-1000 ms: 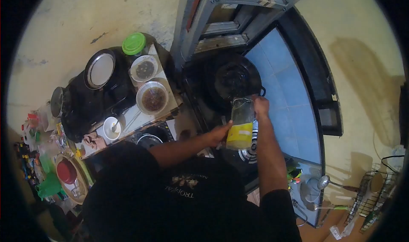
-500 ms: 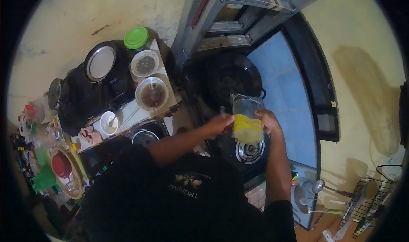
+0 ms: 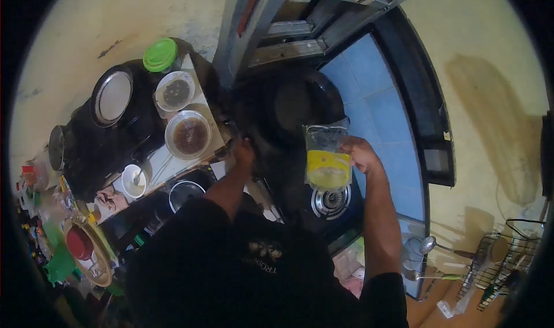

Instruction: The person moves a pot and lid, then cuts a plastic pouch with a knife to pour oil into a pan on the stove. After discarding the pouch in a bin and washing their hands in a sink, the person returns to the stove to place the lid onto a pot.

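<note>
My right hand (image 3: 362, 156) grips the right edge of a clear plastic pouch (image 3: 328, 169) with a yellow lower part. The pouch hangs upright above the black stove, in front of a burner (image 3: 330, 202). Beyond it a large dark wok (image 3: 291, 103) sits at the back of the stove. My left hand (image 3: 243, 155) is at the stove's left side, apart from the pouch, its fingers curled near a dark object that I cannot make out.
On the left shelf stand a glass bowl of brown liquid (image 3: 188, 135), another bowl (image 3: 175, 91), a green-lidded container (image 3: 160, 55) and a white cup with a spoon (image 3: 134, 181). A wire rack with utensils (image 3: 490, 264) is at the lower right. Blue tiles (image 3: 375, 109) line the wall.
My left hand has let go of the pouch and moved left to the stove's side. My right hand still holds the pouch above the stove. The view has shifted slightly.
</note>
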Available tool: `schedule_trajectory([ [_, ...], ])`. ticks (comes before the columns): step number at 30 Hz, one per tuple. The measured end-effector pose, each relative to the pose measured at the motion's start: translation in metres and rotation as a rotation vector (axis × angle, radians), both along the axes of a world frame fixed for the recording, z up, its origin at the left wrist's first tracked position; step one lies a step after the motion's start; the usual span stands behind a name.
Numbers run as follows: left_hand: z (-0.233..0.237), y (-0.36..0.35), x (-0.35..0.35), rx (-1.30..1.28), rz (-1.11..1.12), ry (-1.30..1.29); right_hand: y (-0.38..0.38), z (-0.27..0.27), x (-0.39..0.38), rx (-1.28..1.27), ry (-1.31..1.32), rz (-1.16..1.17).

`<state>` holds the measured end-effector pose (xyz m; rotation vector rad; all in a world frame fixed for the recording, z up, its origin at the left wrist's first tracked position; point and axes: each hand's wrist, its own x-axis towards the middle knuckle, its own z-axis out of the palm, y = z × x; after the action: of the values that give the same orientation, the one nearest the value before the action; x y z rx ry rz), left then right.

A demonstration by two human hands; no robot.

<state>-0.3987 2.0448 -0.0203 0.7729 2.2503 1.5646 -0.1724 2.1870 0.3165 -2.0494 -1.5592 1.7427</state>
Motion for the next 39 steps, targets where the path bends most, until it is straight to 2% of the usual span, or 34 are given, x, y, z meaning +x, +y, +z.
schedule_trajectory([
  [2,0.018,0.003,-0.009,-0.22,-0.044,-0.258,0.003,-0.017,0.014,0.012,0.073,-0.017],
  [3,-0.002,0.006,-0.011,-0.214,-0.047,-0.259,0.003,-0.019,0.017,0.024,0.152,-0.034],
  [5,-0.041,0.007,-0.018,-0.069,-0.093,-0.175,0.001,-0.017,0.018,0.019,0.147,-0.061],
  [7,-0.049,0.01,-0.021,-0.154,-0.11,-0.148,-0.004,-0.009,0.015,0.005,0.14,-0.089],
  [8,-0.052,0.009,-0.021,-0.239,-0.119,-0.119,-0.007,-0.005,0.013,0.023,0.109,-0.068],
  [11,-0.013,0.007,-0.019,-0.212,-0.112,-0.105,-0.006,-0.005,0.019,0.045,0.115,-0.05],
  [15,-0.024,0.015,-0.021,-0.081,-0.088,-0.163,-0.002,-0.008,0.026,0.089,0.095,-0.081],
  [17,-0.052,0.018,-0.023,-0.089,-0.12,0.023,-0.005,0.004,0.021,0.087,0.066,-0.04],
  [18,-0.074,0.019,-0.027,-0.103,-0.136,0.026,-0.003,0.007,0.018,0.104,0.037,0.019],
  [19,-0.099,0.019,-0.033,-0.14,-0.222,0.281,0.004,-0.017,0.033,0.093,0.173,-0.043],
  [20,-0.122,0.021,-0.037,-0.172,-0.305,0.537,0.007,-0.021,0.037,0.084,0.178,-0.055],
  [21,-0.14,0.028,-0.039,-0.178,-0.312,0.544,0.011,-0.025,0.039,0.087,0.188,-0.044],
  [23,-0.166,0.033,-0.045,-0.183,-0.32,0.044,0.011,-0.03,0.035,0.082,0.203,-0.033],
  [25,-0.137,0.034,-0.047,-0.291,-0.304,0.018,0.009,-0.023,0.025,0.151,0.098,0.006],
  [27,-0.136,0.036,-0.047,-0.39,-0.294,-0.014,0.007,-0.013,0.016,0.117,0.072,0.016],
  [29,-0.138,0.039,-0.048,-0.43,-0.18,-0.368,0.006,-0.012,0.014,0.09,0.042,0.034],
  [31,-0.091,0.027,-0.049,-0.406,-0.25,-0.409,0.007,-0.023,0.016,0.102,0.119,-0.035],
  [33,-0.044,0.005,-0.041,-0.381,-0.321,-0.443,0.008,-0.023,0.015,0.124,0.117,-0.003],
  [35,-0.015,-0.022,-0.02,-0.452,-0.46,-0.231,0.011,-0.025,0.017,0.151,0.121,0.018],
  [37,-0.053,-0.05,0.013,-0.394,-0.896,0.519,0.013,-0.031,0.02,0.207,0.034,0.094],
  [39,0.081,-0.056,0.056,-0.24,-0.961,0.145,0.007,-0.021,0.016,0.198,0.01,0.096],
])
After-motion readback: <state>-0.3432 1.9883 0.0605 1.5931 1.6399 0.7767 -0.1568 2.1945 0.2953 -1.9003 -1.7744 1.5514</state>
